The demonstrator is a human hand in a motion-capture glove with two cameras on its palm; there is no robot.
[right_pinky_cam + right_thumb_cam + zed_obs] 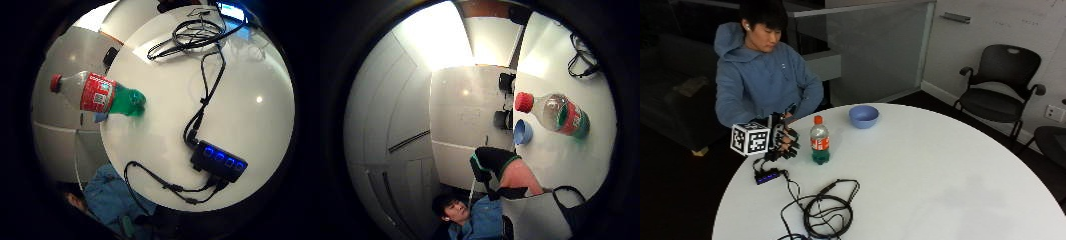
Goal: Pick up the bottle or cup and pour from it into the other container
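Gloved hand (782,136) beside a soda bottle (819,141) on the white counter (939,170).
The outside view shows the upright, red-capped bottle near the counter's edge by the person, apart from the hand, whose finger state I cannot tell; the blue bowl (863,116) stands farther along that edge. Only the little-finger palm view shows the blue-lit hub (220,161) clearly.

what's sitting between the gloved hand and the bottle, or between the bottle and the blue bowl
Nothing visible. The gloved right hand hovers just beside the upright bottle with bare table between them, and only bare tabletop separates the bottle from the blue bowl.
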